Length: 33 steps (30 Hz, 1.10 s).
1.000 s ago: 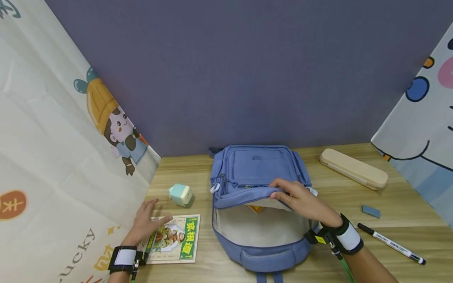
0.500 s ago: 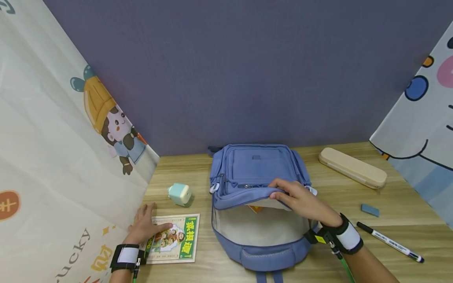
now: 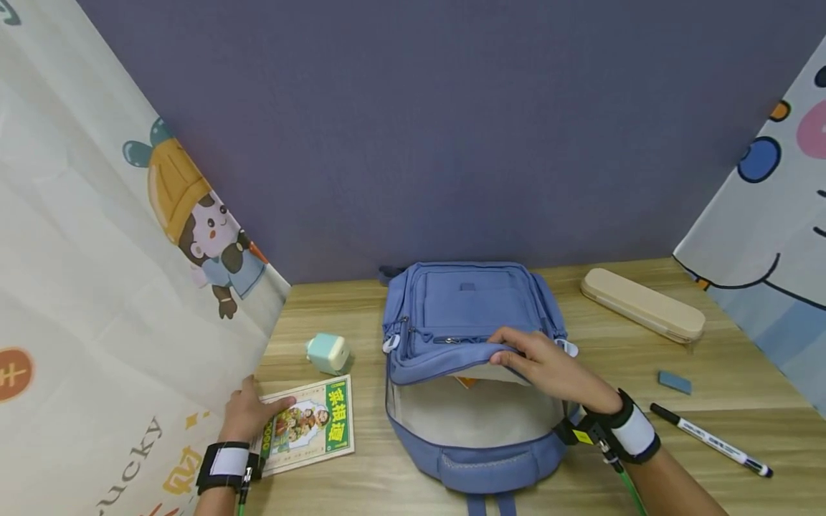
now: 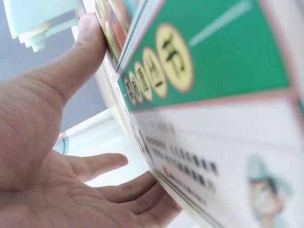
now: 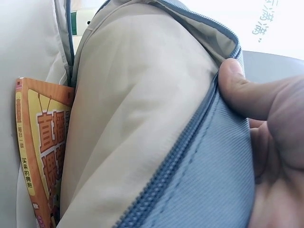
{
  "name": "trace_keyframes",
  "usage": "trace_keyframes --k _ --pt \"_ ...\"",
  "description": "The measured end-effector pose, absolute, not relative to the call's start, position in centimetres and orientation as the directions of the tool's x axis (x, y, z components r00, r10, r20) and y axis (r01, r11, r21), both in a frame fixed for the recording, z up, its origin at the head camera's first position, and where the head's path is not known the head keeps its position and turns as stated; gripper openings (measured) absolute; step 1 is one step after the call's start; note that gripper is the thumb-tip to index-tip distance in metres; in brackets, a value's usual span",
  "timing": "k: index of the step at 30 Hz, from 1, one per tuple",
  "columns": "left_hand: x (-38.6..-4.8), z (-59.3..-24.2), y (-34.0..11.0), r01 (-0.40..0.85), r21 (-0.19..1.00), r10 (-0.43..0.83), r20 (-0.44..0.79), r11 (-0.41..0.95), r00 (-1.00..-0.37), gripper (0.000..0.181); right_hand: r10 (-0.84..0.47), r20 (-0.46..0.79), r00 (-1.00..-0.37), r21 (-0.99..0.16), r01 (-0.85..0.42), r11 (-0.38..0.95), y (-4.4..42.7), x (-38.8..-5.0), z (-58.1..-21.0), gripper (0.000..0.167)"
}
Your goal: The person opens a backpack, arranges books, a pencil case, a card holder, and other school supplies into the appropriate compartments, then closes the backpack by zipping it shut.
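One orange book in, one green-and-cream book out

I see the backpack on the table with its mouth gaping, the right hand pinching the zippered edge of the flap between thumb and fingers. That much I count as done, with the orange book inside. What seems left is the green-and-cream book, outside to the bag's left. The left hand appears to pinch its left edge, thumb over the cover, fingers at the other face; whether it is clear of the table I cannot tell. A teal gadget, beige case, blue block and marker also lie outside; I can't say whether they belong to the work.

Against half a second ago, the green-and-cream book has shifted leftward and turned, its far right corner now just beside the teal gadget. The left hand has drawn leftward with it; the right hand and backpack look unchanged.
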<state>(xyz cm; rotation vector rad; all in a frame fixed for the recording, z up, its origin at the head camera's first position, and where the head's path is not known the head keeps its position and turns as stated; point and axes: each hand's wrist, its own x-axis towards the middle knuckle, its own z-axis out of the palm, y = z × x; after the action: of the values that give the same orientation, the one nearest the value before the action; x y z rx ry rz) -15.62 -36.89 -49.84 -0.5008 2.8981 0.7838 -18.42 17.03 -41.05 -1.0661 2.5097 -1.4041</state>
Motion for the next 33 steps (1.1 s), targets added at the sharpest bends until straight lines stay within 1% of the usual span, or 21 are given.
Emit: trace_keyframes --k 7,12,17,23,25,28,30,31,33 --pt "-15.7 -50.0 -37.1 -0.382 0.477 -0.344 -0.167 0.792 -0.924 0.111 -0.602 0.232 -0.764 -0.780 -0.515 0.354 17.0 -18.4 -41.0 0.010" --pt "-15.9 -50.1 -37.2 -0.377 0.465 -0.354 -0.141 0.801 -0.925 0.100 -0.601 0.224 -0.767 -0.784 -0.508 0.356 16.9 -18.3 -40.9 0.010" --pt "-15.5 -50.2 -37.2 -0.362 0.422 -0.355 -0.098 0.831 -0.930 0.091 -0.608 0.225 -0.761 -0.778 -0.516 0.358 16.9 -18.3 -41.1 0.011" --pt "-14.8 -50.0 -36.4 -0.370 0.368 -0.387 -0.029 0.853 -0.922 0.075 -0.610 0.227 -0.759 -0.772 -0.522 0.362 16.9 -18.4 -41.2 0.010" --pt "-14.7 -49.8 -36.2 -0.365 0.339 -0.383 -0.015 0.867 -0.924 0.076 -0.610 0.230 -0.759 -0.771 -0.524 0.361 16.9 -18.4 -41.2 0.010" --pt "-14.7 -49.3 -35.9 -0.359 0.318 -0.370 -0.028 0.878 -0.929 0.084 -0.606 0.233 -0.760 -0.772 -0.524 0.360 16.9 -18.4 -41.1 0.010" --pt "-14.6 -49.0 -35.8 -0.343 0.334 -0.348 -0.048 0.878 -0.936 0.088 -0.605 0.233 -0.761 -0.772 -0.523 0.361 16.9 -18.3 -41.1 0.010" --pt "-14.6 -49.0 -35.8 -0.334 0.354 -0.336 -0.059 0.873 -0.940 0.085 -0.605 0.232 -0.762 -0.773 -0.522 0.361 16.9 -18.3 -41.1 0.010" --pt "-14.7 -48.8 -36.0 -0.313 0.395 -0.305 -0.086 0.864 -0.949 0.074 -0.605 0.229 -0.762 -0.775 -0.519 0.361 16.9 -18.3 -41.0 0.010"
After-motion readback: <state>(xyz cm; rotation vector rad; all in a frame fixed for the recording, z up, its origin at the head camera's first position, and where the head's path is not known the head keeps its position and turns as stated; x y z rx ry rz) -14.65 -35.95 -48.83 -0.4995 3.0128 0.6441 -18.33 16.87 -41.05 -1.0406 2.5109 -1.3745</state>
